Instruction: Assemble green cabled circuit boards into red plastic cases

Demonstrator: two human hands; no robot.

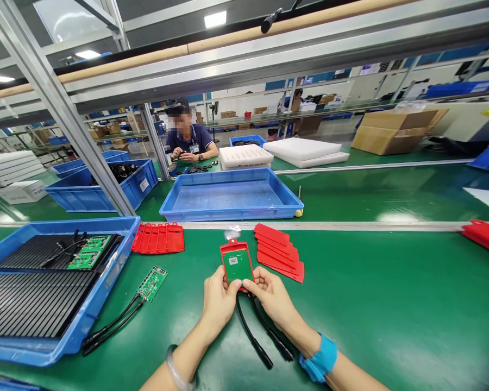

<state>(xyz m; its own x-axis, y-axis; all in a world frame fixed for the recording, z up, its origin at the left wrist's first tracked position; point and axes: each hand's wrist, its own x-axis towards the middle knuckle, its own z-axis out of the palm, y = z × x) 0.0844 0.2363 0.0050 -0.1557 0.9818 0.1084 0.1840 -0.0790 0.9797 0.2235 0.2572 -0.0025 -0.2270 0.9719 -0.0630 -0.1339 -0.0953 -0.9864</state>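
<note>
Between my two hands is a red plastic case (223, 255) with a green circuit board (240, 270) seated inside it. My left hand (220, 297) grips the case's lower left side, its thumb on the board's bottom edge. From the other side my right hand (271, 293) holds the lower right, thumb pressed beside the left one. Two black cables (248, 328) run out below the case toward me. Right of the case lie several fanned red covers (277, 252). Another circuit board (152, 283) with two black cables rests on the table to the left.
A blue tray (132, 231) at left holds black slotted panels and more boards. Red cases (158, 239) stand in a row beside it. Beyond the metal rail sits a blue bin (228, 195). A co-worker (191, 138) works across the bench, near white foam blocks (244, 155).
</note>
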